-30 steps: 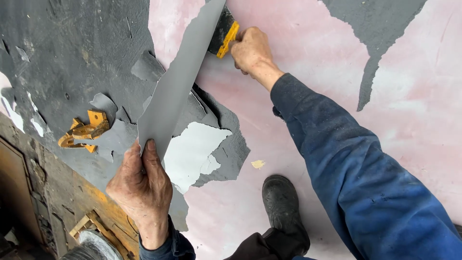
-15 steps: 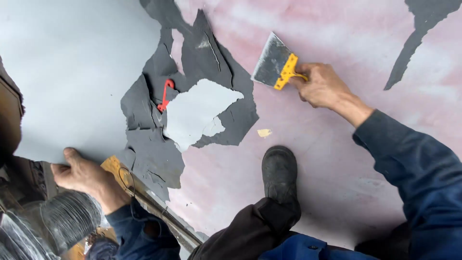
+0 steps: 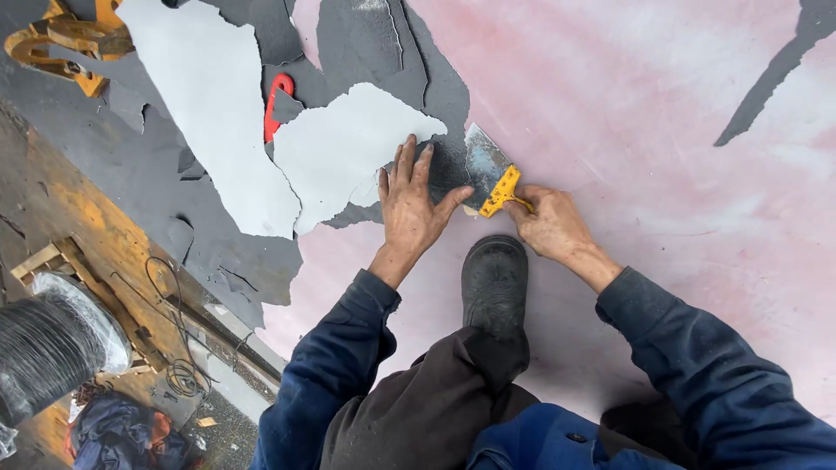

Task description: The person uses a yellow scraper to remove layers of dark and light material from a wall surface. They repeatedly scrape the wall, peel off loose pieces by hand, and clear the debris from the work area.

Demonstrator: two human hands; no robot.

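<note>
Hands have come together: left hand (image 3: pixel 416 204), no longer off at the side, presses flat on the grey sheet (image 3: pixel 440 170) just beside the scraper (image 3: pixel 489 174), whose yellow handle the right hand (image 3: pixel 549 224) grips closed, blade under that sheet's edge.

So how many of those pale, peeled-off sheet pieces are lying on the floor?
2. A long pale piece lies at the upper left, and a smaller pale piece lies beside it, just left of the left hand. More may be hidden beyond the picture's edge.

Soft, even daylight fills the scene with barely any shadows, a dull sheen lies on the pink surface (image 3: pixel 662 113), and everything looks sharp except slight wide-angle stretching toward the corners.
</note>
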